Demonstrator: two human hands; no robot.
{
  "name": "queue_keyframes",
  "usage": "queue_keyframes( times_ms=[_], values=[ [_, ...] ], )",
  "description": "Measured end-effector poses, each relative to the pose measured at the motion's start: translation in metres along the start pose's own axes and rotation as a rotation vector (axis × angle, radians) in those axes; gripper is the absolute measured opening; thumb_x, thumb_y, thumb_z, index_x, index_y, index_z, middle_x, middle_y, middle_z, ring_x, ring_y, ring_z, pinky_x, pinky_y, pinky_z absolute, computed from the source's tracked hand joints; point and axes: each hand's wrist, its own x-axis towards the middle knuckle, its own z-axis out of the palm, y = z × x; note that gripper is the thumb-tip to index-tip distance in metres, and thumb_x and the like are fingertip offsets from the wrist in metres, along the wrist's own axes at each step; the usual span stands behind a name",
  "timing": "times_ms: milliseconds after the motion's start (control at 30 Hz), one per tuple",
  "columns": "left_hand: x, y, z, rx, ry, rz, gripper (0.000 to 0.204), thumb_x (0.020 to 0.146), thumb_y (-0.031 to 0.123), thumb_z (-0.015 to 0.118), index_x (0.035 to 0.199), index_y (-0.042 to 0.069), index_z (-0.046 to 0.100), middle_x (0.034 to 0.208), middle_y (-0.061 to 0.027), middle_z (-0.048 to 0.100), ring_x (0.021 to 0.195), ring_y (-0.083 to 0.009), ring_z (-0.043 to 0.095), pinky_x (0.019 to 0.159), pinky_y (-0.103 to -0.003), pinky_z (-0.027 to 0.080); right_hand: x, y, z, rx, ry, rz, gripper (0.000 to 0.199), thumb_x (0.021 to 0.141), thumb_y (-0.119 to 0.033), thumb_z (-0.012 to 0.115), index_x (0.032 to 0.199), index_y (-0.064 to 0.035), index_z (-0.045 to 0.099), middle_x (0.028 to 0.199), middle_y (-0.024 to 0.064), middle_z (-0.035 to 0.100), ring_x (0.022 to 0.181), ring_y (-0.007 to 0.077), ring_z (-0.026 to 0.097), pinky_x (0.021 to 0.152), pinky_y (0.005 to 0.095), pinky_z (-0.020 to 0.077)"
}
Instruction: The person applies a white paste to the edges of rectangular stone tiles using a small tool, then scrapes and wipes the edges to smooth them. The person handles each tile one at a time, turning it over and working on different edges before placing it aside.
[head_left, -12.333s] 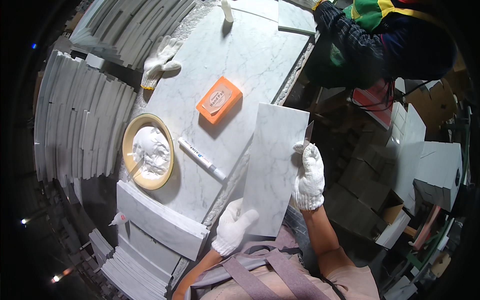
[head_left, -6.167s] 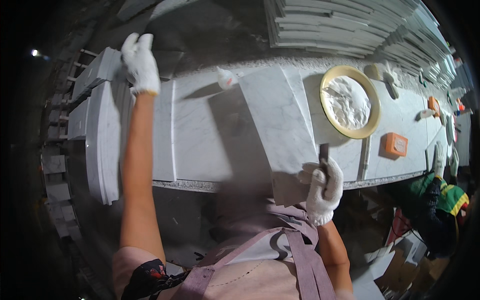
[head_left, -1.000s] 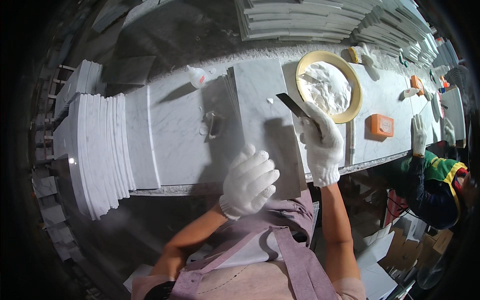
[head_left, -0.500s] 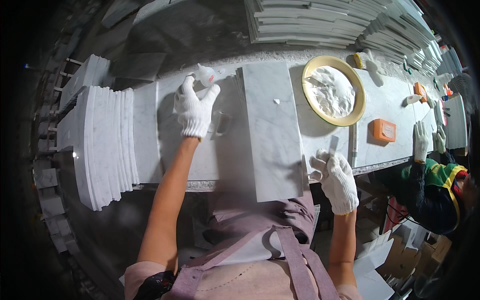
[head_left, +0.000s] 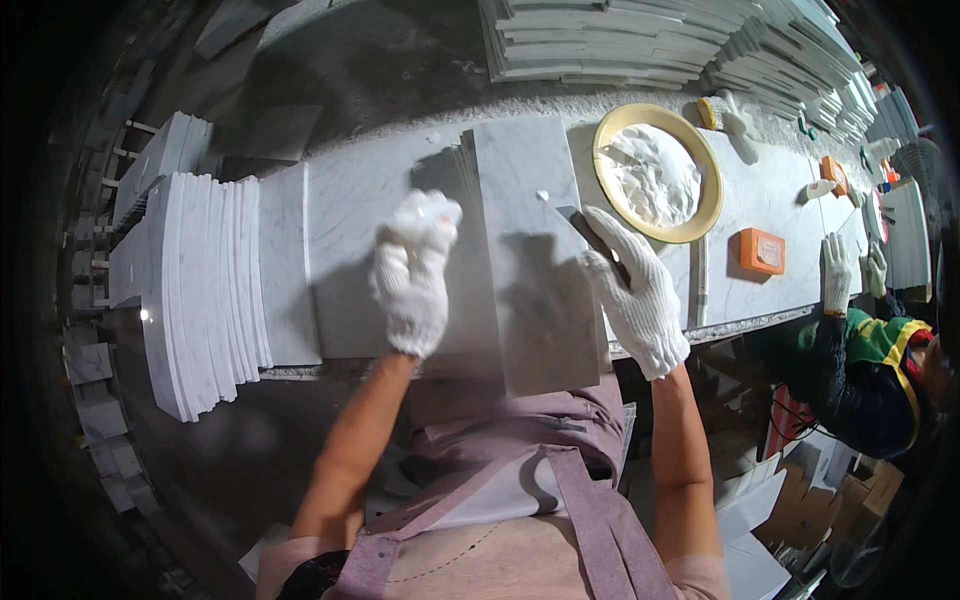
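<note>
My left hand [head_left: 412,290], in a white knit glove, is closed around a small translucent squeeze bottle [head_left: 428,214]. It is raised above the worktop, left of a grey-veined marble slab [head_left: 545,340], and slightly smeared by motion. On the slab sits a small white dab [head_left: 543,196]. Just beside that dab is the tip of a flat metal scraper blade [head_left: 574,220], gripped by my gloved right hand [head_left: 640,300] over the slab's right edge; its handle is mostly hidden. A yellow bowl [head_left: 712,185] holding white powdery paste [head_left: 650,175] stands beyond my right hand.
Thin marble slabs stand in a stack [head_left: 200,290] at the left, and more are piled [head_left: 600,40] at the back. An orange box [head_left: 762,251] and an empty glove [head_left: 740,128] lie to the right. A co-worker's gloved hands [head_left: 838,275] rest at the far right.
My left hand has taken hold of the squeeze bottle and brought it nearer and rightward. My right hand has moved forward and left, bringing the scraper over the slab beside the dab.
</note>
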Motion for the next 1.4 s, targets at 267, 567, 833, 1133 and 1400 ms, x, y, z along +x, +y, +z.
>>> queue_keyframes(
  times_ms=[267,567,833,1133,1400],
  values=[
    [-0.039,-0.03,-0.013,0.238,-0.076,0.033,0.036,0.101,0.011,0.074,0.133,0.001,0.061,0.132,-0.0109,0.067,0.122,-0.0195,0.064,0.11,-0.036,0.05,0.013,-0.01,-0.001,-0.097,-0.101,0.096,0.039,0.098,-0.011,0.07,0.137,-0.005,0.069,0.111,0.0164,0.077,0.101,0.0274,0.076,0.086,0.0372,0.0578],
    [-0.035,-0.029,-0.012,0.306,-0.155,0.062,0.027,0.1,0.015,0.076,0.122,0.001,0.07,0.13,-0.0106,0.066,0.123,-0.0226,0.061,0.111,-0.038,0.046,0.023,0.001,0.01,-0.207,-0.176,0.121,0.042,0.102,-0.02,0.067,0.143,-0.0223,0.067,0.115,0.0135,0.077,0.099,0.0339,0.073,0.086,0.0414,0.0568],
    [-0.034,-0.024,-0.009,0.271,-0.154,0.034,0.025,0.099,0.014,0.076,0.12,0.001,0.072,0.128,-0.0108,0.067,0.123,-0.0227,0.06,0.111,-0.038,0.045,0.032,0.008,0.02,-0.251,-0.087,0.034,0.041,0.101,-0.023,0.068,0.142,-0.0182,0.068,0.107,0.0136,0.077,0.094,0.033,0.073,0.082,0.0427,0.0562],
    [-0.035,-0.034,-0.015,0.352,-0.142,0.098,0.037,0.1,0.013,0.074,0.133,-0.001,0.063,0.13,-0.0098,0.071,0.119,-0.0173,0.064,0.107,-0.034,0.05,0.014,-0.009,0.007,-0.528,-0.248,0.136,0.038,0.1,-0.022,0.067,0.138,-0.0189,0.07,0.096,0.0138,0.073,0.082,0.0318,0.073,0.071,0.0426,0.0559],
    [-0.038,-0.038,-0.018,0.339,-0.11,0.036,0.039,0.098,0.017,0.079,0.131,0.001,0.065,0.132,-0.0099,0.068,0.121,-0.0185,0.063,0.108,-0.036,0.048,0.029,-0.004,0.016,-0.293,-0.089,0.069,0.038,0.103,-0.022,0.064,0.14,-0.0203,0.069,0.103,0.0156,0.075,0.09,0.0374,0.071,0.081,0.0443,0.0564]
  ],
)
